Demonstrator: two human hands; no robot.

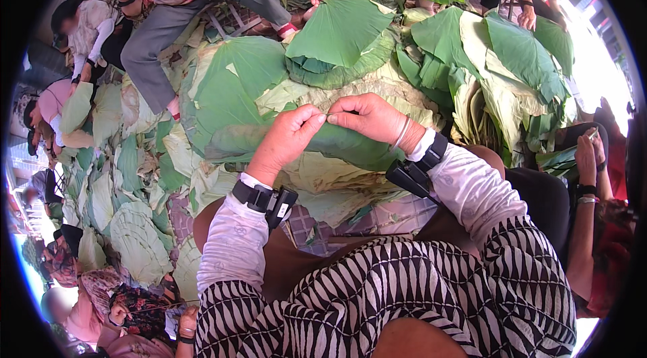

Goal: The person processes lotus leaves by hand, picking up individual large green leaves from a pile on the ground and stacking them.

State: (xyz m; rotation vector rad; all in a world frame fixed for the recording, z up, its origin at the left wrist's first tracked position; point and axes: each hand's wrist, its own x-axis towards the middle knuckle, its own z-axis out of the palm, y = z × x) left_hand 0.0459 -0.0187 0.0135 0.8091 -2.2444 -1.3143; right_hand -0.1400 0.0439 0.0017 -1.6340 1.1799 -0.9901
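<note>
Both my hands are raised over a pile of large leaves, which look like lotus leaves, their fingertips almost meeting. My left hand point(293, 135) pinches one end of a short, thin dark strand point(327, 115) between thumb and forefinger. The other end is pinched by my right hand point(371, 118), which has a bangle at its wrist. Below the hands a green leaf point(349, 143) lies over a stack of pale, yellowish leaves point(323, 176). Beyond them, a broad fan-shaped green leaf point(338, 32) rests on another stack. Whether the strand is a stem or a string, I cannot tell.
Across the pile sits a person in grey trousers point(151, 39), holding a long thin strand. Folded leaf bundles point(485, 65) stand at the right, near another worker's hands point(589, 156). Loose leaves point(136, 237) cover the paving at the left, where several people sit.
</note>
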